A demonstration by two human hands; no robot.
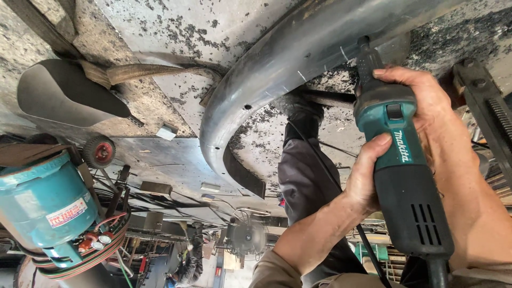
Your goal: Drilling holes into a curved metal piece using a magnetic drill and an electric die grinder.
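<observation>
In the head view, at the right of the frame, a teal and black power grinder (397,176) is gripped by both hands, its slim black nose touching the underside edge of a broad curved grey metal band (277,69) that sweeps across the middle. The left hand (368,176) wraps the teal body from the left, fingers closed on it, thumb laid over the top. The right hand (429,106) clasps the neck end from the right, fingers curled over the collar. A black cord (368,250) hangs from the tool's area past a grey trouser leg and dark boot (301,112) planted on the speckled metal plate floor (160,26). At far left stands a teal gas cylinder (45,205) with coiled red and green hoses (88,256), a small red wheel (100,151) just above it
</observation>
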